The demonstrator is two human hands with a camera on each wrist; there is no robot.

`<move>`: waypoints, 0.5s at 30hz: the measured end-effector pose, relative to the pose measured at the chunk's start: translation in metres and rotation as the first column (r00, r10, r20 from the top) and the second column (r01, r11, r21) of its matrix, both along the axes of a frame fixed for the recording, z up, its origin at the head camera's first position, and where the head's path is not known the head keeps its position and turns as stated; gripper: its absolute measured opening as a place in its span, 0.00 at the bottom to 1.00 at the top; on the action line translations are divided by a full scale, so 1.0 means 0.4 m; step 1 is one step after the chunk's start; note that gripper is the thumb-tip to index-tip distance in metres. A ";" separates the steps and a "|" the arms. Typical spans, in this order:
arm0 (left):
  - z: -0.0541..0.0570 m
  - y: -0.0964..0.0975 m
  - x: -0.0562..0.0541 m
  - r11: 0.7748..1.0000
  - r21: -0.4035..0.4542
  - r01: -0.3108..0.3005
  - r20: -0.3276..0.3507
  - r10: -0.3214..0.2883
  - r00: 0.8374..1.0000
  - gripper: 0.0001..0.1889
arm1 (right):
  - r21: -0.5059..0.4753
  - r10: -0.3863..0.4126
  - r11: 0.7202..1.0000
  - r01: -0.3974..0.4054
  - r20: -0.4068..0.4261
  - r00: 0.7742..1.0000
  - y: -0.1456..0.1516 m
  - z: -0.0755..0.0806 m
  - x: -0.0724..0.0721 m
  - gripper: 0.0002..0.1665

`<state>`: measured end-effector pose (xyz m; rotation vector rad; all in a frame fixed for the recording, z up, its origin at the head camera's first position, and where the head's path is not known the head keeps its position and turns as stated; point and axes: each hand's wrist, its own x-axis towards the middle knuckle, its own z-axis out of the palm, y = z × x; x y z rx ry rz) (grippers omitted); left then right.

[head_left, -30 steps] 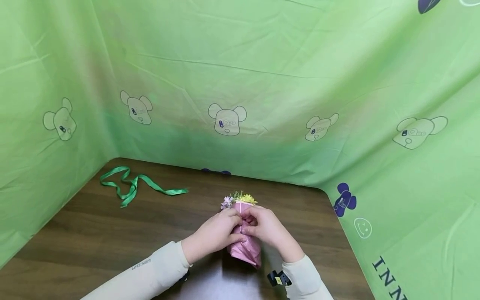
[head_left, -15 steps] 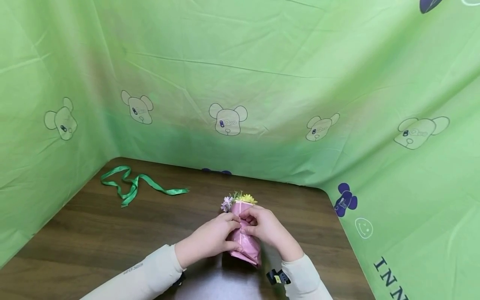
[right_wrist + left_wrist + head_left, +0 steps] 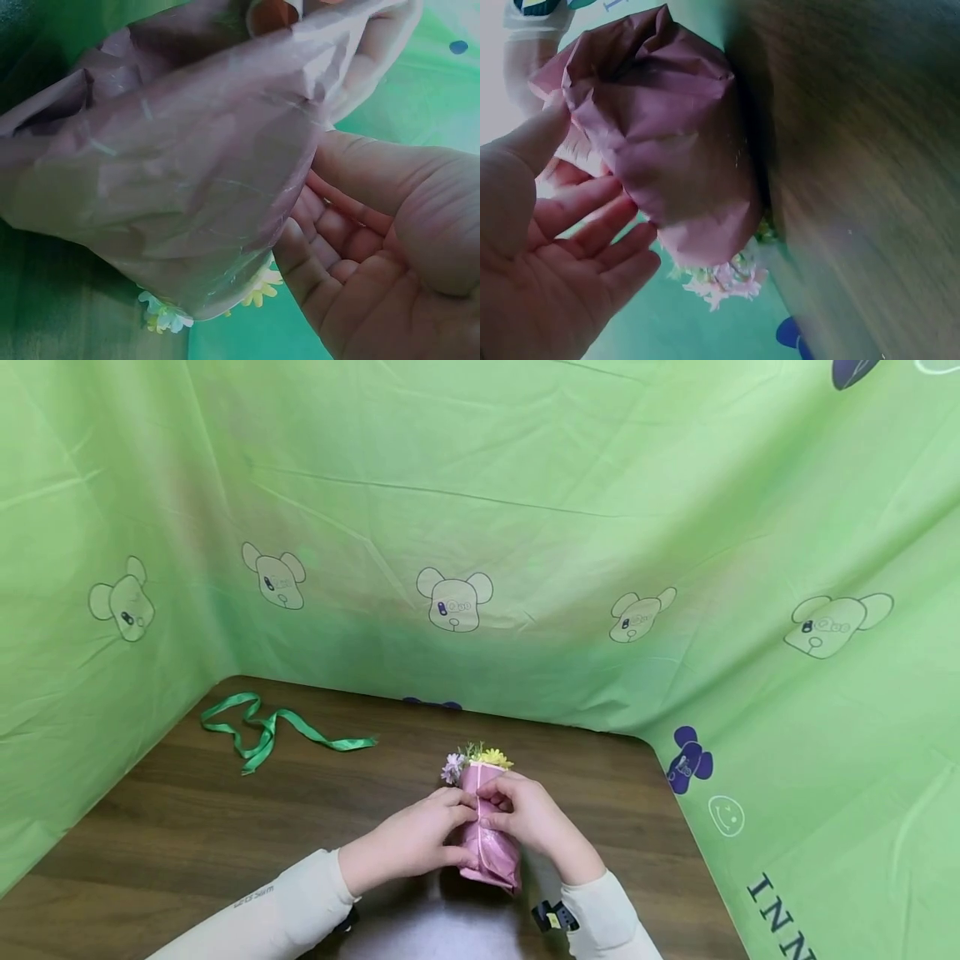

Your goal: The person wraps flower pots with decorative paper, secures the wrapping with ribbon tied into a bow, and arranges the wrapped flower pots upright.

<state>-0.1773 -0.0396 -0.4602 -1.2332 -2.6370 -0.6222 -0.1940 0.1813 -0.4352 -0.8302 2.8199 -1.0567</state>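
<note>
A small bouquet wrapped in pink paper [image 3: 495, 847] lies at the front middle of the table. Yellow [image 3: 497, 758] and light purple flowers [image 3: 453, 767] with green sprigs show at its far end. A pale-edged seam runs along the wrap's top. My left hand [image 3: 416, 839] touches it from the left, fingertips at the seam and thumb near the near end, the fingers nearly straight in the left wrist view. From the right, my right hand [image 3: 536, 818] pinches the paper at the seam between thumb and forefinger, its other fingers curled in the right wrist view [image 3: 375, 247].
A loose green ribbon [image 3: 266, 735] lies crumpled at the back left of the brown wooden table [image 3: 187, 827]. Green printed cloth [image 3: 540, 527] stands around the table's back and sides. Pale sleeves cover both forearms.
My left hand has slid down and left along the wrap, its thumb now at the near end, and more of the seam shows. The right hand has stayed nearly in place.
</note>
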 end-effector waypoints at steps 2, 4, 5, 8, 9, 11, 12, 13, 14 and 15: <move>0.004 -0.011 -0.003 1.000 0.002 0.010 0.022 -0.010 1.000 0.23 | 0.007 0.008 1.000 -0.008 -0.023 1.000 0.002 -0.001 0.001 0.14; 0.008 -0.023 -0.007 1.000 -0.003 0.014 0.045 -0.014 0.999 0.19 | 0.020 0.014 1.000 -0.013 -0.047 0.999 0.003 -0.001 0.001 0.13; 0.010 -0.029 -0.008 1.000 -0.010 0.017 0.061 -0.016 0.998 0.18 | 0.030 0.016 0.999 -0.015 -0.058 0.998 0.003 -0.001 0.001 0.12; 0.019 -0.046 -0.010 0.998 -0.055 0.009 0.119 -0.002 0.993 0.18 | 0.070 0.023 0.997 -0.017 -0.082 0.996 0.001 0.001 0.003 0.10; 0.021 -0.052 -0.011 0.998 -0.069 0.001 0.138 0.008 0.990 0.18 | 0.083 0.025 0.996 -0.018 -0.085 0.996 0.000 0.002 0.004 0.10; 0.026 -0.064 -0.018 0.996 -0.090 -0.024 0.165 0.039 0.986 0.18 | 0.099 0.029 0.995 -0.020 -0.091 0.995 -0.001 0.004 0.007 0.11; 0.028 -0.072 -0.026 0.994 -0.102 -0.046 0.172 0.063 0.983 0.18 | 0.104 0.030 0.994 -0.020 -0.092 0.995 -0.002 0.005 0.008 0.11; 0.028 -0.081 -0.036 0.992 -0.108 -0.070 0.176 0.088 0.980 0.18 | 0.104 0.028 0.994 -0.018 -0.090 0.996 -0.002 0.006 0.010 0.11; 0.027 -0.091 -0.050 0.988 -0.114 -0.101 0.177 0.120 0.977 0.17 | 0.103 0.026 0.995 -0.016 -0.088 0.996 -0.002 0.007 0.011 0.11; 0.026 -0.103 -0.065 0.984 -0.116 -0.132 0.178 0.151 0.972 0.16 | 0.103 0.024 0.995 -0.015 -0.089 0.996 -0.002 0.007 0.012 0.11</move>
